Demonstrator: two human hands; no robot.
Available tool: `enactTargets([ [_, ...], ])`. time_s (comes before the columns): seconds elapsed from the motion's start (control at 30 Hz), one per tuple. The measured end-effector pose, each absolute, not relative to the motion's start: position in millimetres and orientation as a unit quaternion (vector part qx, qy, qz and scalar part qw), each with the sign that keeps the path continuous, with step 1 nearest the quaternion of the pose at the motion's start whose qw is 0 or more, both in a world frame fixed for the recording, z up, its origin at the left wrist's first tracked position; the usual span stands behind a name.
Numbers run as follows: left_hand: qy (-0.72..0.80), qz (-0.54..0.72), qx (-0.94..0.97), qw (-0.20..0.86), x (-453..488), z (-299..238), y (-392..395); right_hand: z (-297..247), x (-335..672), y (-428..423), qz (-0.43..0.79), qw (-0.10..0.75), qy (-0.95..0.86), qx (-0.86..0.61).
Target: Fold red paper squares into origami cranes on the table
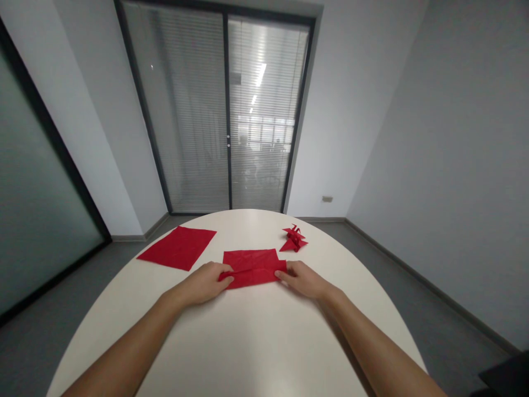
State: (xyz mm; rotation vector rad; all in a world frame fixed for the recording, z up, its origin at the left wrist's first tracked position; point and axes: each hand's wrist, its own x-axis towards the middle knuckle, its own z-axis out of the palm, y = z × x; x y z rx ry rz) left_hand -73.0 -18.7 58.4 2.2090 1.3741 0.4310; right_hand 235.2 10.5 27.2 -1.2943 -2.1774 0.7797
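A red paper sheet (253, 264) lies on the white round table (256, 342), its near part folded over. My left hand (206, 282) pinches the sheet's left edge at the fold, thumb on top. At the sheet's right edge my right hand (303, 278) pinches the fold with its fingertips. A folded red paper crane (294, 239) sits just beyond the sheet to the right. A flat red square sheet (178, 247) lies on the table to the left.
Beyond the table stands a glass sliding door (225, 110) with blinds. A frosted glass wall (37, 198) runs along the left, a plain grey wall (446, 154) along the right. Grey floor surrounds the table.
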Motion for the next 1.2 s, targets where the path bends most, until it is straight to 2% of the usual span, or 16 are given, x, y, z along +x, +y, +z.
enactTargets([
  [0.43, 0.528, 0.265, 0.760, 0.272, -70, 45, -9, 27, 223, 13, 0.342, 0.288, -0.781, -0.437],
  [0.73, 0.575, 0.295, 0.695, 0.316, -74, 28, -1, 8, 219, 25, 0.268, 0.322, -0.766, -0.487],
  [1.2, 0.623, 0.254, 0.709, 0.211, -66, 22, -2, 2, 216, 30, 0.208, 0.329, -0.762, -0.517],
])
